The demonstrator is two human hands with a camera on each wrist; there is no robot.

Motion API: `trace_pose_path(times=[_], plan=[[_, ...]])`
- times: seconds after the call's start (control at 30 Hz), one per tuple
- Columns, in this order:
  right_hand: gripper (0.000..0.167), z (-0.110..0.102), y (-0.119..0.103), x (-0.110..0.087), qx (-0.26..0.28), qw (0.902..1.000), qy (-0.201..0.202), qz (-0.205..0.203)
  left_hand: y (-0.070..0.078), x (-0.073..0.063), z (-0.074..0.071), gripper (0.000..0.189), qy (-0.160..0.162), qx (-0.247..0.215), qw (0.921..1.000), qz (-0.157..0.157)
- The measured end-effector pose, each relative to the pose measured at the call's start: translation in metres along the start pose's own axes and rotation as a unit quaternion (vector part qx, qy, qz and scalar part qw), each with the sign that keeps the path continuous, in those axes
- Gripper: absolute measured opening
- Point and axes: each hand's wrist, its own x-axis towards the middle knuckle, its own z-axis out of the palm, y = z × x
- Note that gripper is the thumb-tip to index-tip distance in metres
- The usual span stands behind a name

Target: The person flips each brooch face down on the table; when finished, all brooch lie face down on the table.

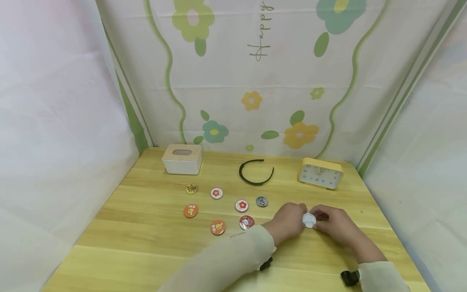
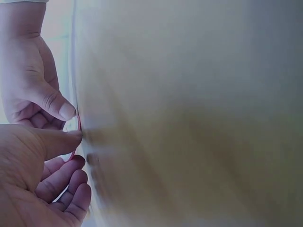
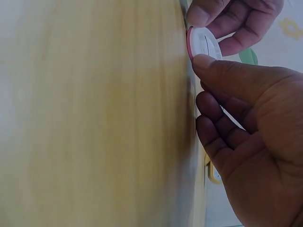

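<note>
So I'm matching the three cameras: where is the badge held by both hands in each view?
Head: the badge sits lower right of centre, between the left hand and right hand.
Left wrist: only its edge shows, at the left, between the thumbs.
Right wrist: top right, white back showing.
Shared landmark: the wooden table.

The head view is bright, evenly lit and sharp, with only faint shadows and slight bending at its edges. Both wrist views are dimmer, the table (image 2: 189, 118) smeared by blur.
</note>
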Motion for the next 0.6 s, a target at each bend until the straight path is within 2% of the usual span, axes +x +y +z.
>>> trace_pose_path(times=[0.2,0.4,0.6], plan=[[0.030,-0.011,0.009,-0.008,-0.016,0.9998,-0.005,0.005,0.012,0.006,0.009,0.006,0.005,-0.016,0.9998,0.010],[0.032,-0.018,0.015,-0.013,-0.031,0.9994,-0.008,0.012,0.019,0.012,0.015,0.007,0.006,-0.015,0.9997,0.017],[0.033,-0.019,0.020,-0.016,-0.027,0.9995,-0.011,0.015,0.021,0.015,0.015,0.006,-0.004,-0.019,0.9996,0.018]])
